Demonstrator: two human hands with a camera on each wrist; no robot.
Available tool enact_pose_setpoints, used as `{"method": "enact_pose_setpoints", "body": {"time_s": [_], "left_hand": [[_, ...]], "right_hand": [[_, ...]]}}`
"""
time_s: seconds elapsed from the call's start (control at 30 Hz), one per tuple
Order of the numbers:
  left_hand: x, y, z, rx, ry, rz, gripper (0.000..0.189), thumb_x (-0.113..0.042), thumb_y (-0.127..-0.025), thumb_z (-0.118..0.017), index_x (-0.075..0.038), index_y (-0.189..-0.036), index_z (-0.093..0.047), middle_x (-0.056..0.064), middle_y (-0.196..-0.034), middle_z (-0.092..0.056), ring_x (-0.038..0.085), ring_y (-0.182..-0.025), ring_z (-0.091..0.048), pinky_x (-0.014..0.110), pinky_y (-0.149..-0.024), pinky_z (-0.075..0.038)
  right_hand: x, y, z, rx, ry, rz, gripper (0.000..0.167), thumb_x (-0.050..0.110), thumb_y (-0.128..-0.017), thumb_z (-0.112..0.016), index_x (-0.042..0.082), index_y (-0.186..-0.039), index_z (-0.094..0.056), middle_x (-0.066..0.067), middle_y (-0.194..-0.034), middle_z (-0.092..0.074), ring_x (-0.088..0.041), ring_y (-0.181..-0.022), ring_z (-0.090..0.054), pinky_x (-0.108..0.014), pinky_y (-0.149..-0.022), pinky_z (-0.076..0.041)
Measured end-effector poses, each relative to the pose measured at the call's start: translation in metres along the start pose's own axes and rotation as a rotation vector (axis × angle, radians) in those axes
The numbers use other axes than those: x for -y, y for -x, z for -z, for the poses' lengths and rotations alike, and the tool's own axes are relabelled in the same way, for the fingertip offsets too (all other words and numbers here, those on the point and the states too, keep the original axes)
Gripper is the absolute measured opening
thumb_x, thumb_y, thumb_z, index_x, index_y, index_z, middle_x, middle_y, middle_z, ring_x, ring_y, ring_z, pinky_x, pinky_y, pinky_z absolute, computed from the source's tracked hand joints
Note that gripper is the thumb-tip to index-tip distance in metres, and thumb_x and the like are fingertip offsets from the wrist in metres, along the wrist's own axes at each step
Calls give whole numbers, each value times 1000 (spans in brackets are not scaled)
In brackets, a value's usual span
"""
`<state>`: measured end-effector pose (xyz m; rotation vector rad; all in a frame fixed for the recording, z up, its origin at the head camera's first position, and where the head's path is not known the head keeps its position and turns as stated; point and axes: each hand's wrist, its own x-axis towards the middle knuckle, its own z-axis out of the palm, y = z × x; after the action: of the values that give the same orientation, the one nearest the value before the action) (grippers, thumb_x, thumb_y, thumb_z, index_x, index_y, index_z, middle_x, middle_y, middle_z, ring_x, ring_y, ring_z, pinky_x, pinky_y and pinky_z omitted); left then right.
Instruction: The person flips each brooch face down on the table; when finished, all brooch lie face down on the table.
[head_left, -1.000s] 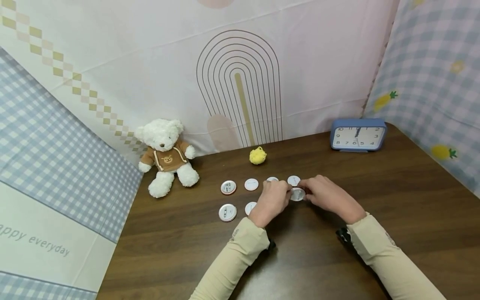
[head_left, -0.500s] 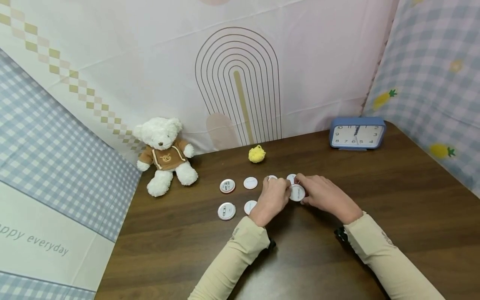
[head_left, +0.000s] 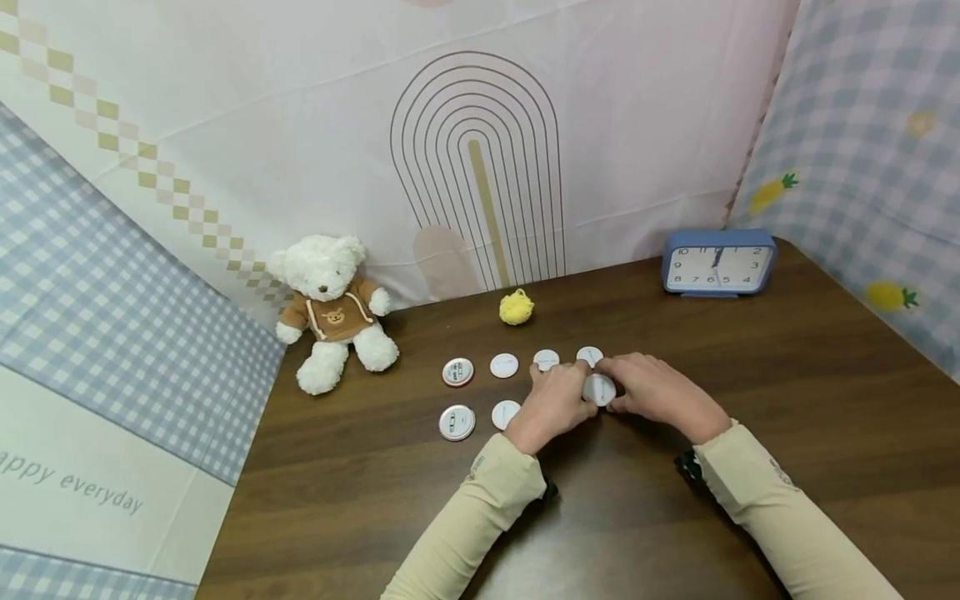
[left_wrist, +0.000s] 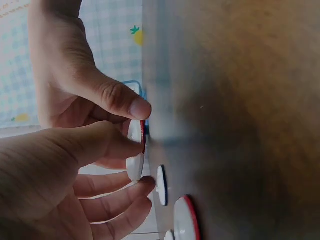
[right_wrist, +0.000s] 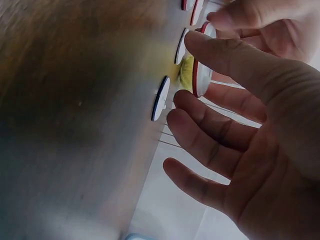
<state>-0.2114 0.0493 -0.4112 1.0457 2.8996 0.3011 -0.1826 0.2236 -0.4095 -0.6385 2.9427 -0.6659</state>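
Both hands hold one round pin-back button badge [head_left: 599, 390] just above the table, its pale back turned up in the head view. The left hand [head_left: 553, 400] grips its left edge, thumb across it in the left wrist view. On the other side the right hand [head_left: 654, 387] pinches it; the right wrist view shows the thumb over the badge's red rim [right_wrist: 196, 82] and the other fingers spread. Behind them lie a badge [head_left: 589, 356] and another badge [head_left: 546, 359]. Part of a badge [head_left: 506, 414] is hidden by the left hand.
More badges lie to the left: a white one [head_left: 504, 365], a silver-backed one [head_left: 457, 372] and a front one [head_left: 457, 422]. A yellow fuzzy ball [head_left: 516, 307], a teddy bear [head_left: 335, 312] and a blue clock [head_left: 718, 263] stand along the back of the wooden table [head_left: 337, 500].
The held badge has tilted and turned between the fingers. The left hand has shifted slightly right and its fingers now reach farther round the badge, uncovering more of the badge behind.
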Motion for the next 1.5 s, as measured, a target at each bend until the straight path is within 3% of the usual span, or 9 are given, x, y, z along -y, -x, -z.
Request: {"method": "enact_pose_setpoints", "body": {"time_s": [0.2,0.57,0.87,1.1,1.23,1.37,1.5], "left_hand": [[-4,2,-7,41,-26,42,41,-31,-84,-83,-11,-114,-64,3,-103,-67,22,-96,-65,56,-92,-39],[-1,4,-14,101,-51,66,42,-36,-88,-80,-13,-120,-67,5,-112,-64,27,-102,-60,59,-96,-37],[1,3,-14,102,-43,54,31,-34,-90,-78,-17,-115,-70,4,-117,-63,26,-103,-57,57,-94,-36],[-2,2,-14,134,-23,35,37,-33,-91,-77,-17,-123,-68,5,-120,-62,26,-109,-56,57,-97,-35],[0,0,-11,140,-10,20,40,-36,-92,-75,-17,-126,-66,5,-120,-61,24,-112,-55,57,-98,-36],[6,-2,-8,118,-14,19,39,-40,-93,-73,-17,-124,-65,4,-115,-58,24,-109,-54,53,-94,-39],[12,-2,-4,90,-26,29,39,-42,-96,-68,-15,-124,-64,8,-122,-55,27,-112,-51,49,-91,-40]], "right_hand": [[-1,-2,-3,39,-23,7,26,5,-82,-81,9,-104,-69,3,-90,-65,-15,-78,-59,-39,-70,-49],[-3,-7,-10,80,-63,7,38,3,-78,-83,8,-113,-71,-1,-98,-68,-17,-85,-61,-43,-76,-51],[-7,-14,-8,139,-111,-47,35,4,-78,-84,10,-110,-71,2,-85,-62,-16,-76,-54,-38,-70,-48],[-12,-9,-8,155,-139,-67,33,6,-80,-84,9,-111,-71,2,-85,-62,-15,-76,-53,-36,-69,-47],[-15,-8,-5,136,-145,-60,34,9,-84,-82,6,-116,-71,0,-92,-65,-17,-80,-56,-41,-73,-48],[-17,-11,2,74,-89,-44,27,11,-87,-78,3,-111,-70,-4,-95,-66,-22,-85,-60,-51,-78,-48],[-17,-12,9,1,-29,-49,34,15,-90,-76,-3,-117,-67,-12,-102,-65,-31,-94,-61,-60,-83,-45]]}}
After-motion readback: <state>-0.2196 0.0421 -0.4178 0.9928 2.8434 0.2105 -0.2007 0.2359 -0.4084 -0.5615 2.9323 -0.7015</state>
